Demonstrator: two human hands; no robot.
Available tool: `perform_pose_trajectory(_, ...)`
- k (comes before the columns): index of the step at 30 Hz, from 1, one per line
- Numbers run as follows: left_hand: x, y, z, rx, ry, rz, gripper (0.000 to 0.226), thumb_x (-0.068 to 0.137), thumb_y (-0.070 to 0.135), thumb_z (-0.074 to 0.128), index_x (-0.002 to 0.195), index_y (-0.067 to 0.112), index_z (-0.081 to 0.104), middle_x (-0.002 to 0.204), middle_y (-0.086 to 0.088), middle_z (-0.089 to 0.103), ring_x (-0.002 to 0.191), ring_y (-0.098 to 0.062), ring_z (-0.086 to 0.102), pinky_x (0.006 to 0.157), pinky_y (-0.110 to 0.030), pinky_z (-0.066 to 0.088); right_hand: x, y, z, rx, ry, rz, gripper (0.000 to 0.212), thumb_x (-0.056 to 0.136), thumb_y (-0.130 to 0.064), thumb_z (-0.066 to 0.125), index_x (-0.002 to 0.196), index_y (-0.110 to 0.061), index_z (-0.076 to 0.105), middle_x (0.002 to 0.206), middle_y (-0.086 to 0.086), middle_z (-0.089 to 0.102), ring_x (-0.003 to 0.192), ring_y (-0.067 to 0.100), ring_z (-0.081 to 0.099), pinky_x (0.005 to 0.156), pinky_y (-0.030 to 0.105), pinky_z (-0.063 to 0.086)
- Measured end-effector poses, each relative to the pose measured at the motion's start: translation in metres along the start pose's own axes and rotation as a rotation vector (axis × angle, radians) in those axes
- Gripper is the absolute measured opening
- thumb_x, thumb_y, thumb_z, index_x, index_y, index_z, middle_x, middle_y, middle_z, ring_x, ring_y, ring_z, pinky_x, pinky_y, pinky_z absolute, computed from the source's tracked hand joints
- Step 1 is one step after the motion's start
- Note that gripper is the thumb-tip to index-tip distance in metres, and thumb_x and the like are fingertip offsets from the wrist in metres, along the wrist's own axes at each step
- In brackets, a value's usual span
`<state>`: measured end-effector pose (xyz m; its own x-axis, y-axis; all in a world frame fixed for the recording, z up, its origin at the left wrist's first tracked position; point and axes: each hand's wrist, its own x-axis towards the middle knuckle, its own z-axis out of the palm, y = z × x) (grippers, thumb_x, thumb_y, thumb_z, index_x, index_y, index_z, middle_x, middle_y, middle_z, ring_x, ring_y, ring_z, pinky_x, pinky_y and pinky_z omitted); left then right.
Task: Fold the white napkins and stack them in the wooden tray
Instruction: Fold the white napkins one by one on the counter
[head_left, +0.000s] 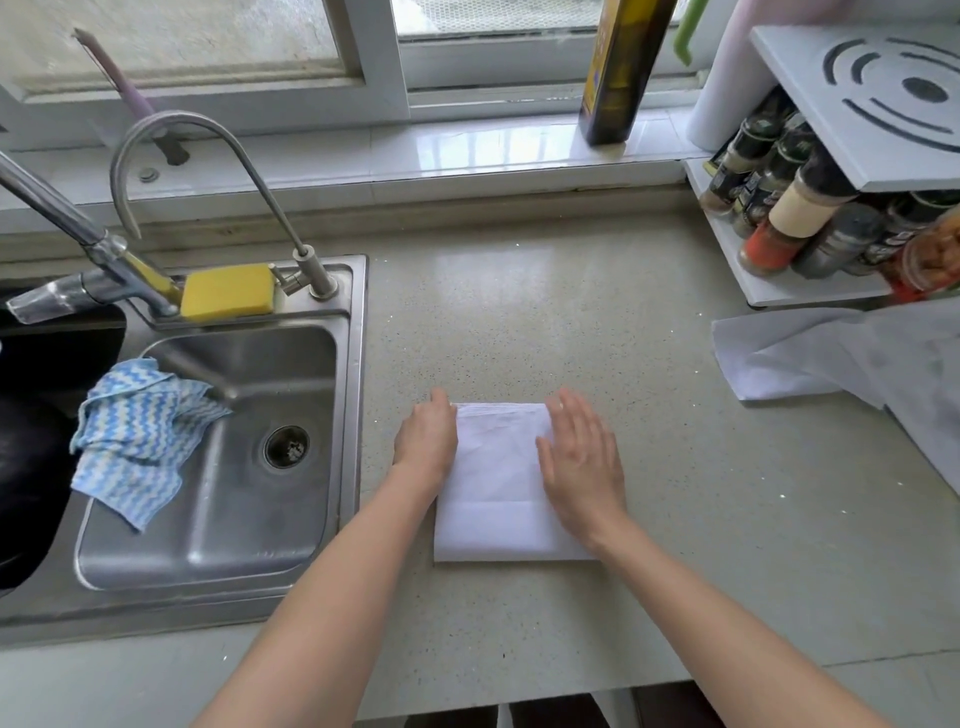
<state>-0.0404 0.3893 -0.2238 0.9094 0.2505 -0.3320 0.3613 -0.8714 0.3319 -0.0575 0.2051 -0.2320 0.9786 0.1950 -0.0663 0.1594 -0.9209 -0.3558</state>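
Pressing flat, the right hand (582, 462) is lying with fingers spread on the right side of the folded white napkin (498, 478), likely to set the crease. The left hand (426, 441) is resting at the napkin's left edge, fingers curled at the far corner, seemingly steadying it. The napkin is lying on the desk (519, 312) beside the sink (218, 467). More white napkins (810, 358) are waiting at the right; no wooden tray is showing.

Two hands (426, 441), one folded napkin (498, 488), one sponge (227, 291).
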Motion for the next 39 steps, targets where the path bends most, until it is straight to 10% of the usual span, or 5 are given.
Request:
perform_pose_trajectory(4,-0.006,0.001,0.001,0.039,0.055,-0.012,0.025,0.103,0.025,0.033,0.111,0.005,0.045,0.101,-0.019,0.062,0.086,-0.035,0.057,0.063,-0.037,0.036,-0.011,0.019,0.022,-0.171,-0.183,-0.088,0.061,0.102,-0.04,0.022,0.147,-0.022,-0.016,0.157,-0.001,-0.021,0.142,0.015,-0.025,0.114,0.03,-0.02)
perform_pose_trajectory(9,-0.053,0.02,0.026,0.117,0.395,0.264,0.038,0.088,0.014,0.06,0.126,0.012,0.057,0.128,-0.01,0.058,0.116,-0.031,0.055,0.092,-0.044,0.048,-0.013,0.019,0.029,-0.228,-0.138,-0.089,0.062,0.102,-0.04,0.022,0.15,-0.019,-0.01,0.157,0.0,-0.02,0.142,0.016,-0.024,0.114,0.031,-0.02)
perform_pose_trajectory(13,-0.088,0.01,0.067,0.2,0.094,0.373,0.054,0.099,0.033,0.022,0.151,0.016,0.025,0.158,-0.006,0.017,0.147,-0.027,0.012,0.119,-0.047,0.004,-0.013,0.02,0.027,-0.208,-0.103,-0.098,0.061,0.101,-0.038,0.03,0.153,-0.018,0.006,0.161,0.002,-0.003,0.148,0.022,-0.007,0.116,0.03,-0.015)
perform_pose_trajectory(22,-0.086,-0.022,0.07,0.31,0.033,0.407,0.064,0.096,0.05,0.006,0.149,0.021,-0.014,0.156,-0.003,-0.021,0.144,-0.02,-0.023,0.117,-0.033,-0.016,-0.026,0.007,0.019,-0.221,-0.044,-0.098,0.059,0.102,-0.035,0.025,0.152,-0.008,0.01,0.159,0.012,-0.001,0.148,0.024,-0.004,0.118,0.034,-0.012)
perform_pose_trajectory(39,-0.095,-0.048,0.035,0.47,-0.161,0.532,0.085,0.09,0.07,0.011,0.148,0.018,-0.024,0.154,-0.009,-0.03,0.142,-0.024,-0.028,0.119,-0.037,-0.011,-0.068,0.042,-0.008,-0.311,-0.237,-0.256,0.068,0.1,-0.049,0.016,0.147,-0.015,-0.019,0.155,0.002,-0.024,0.14,0.014,-0.028,0.114,0.03,-0.022)
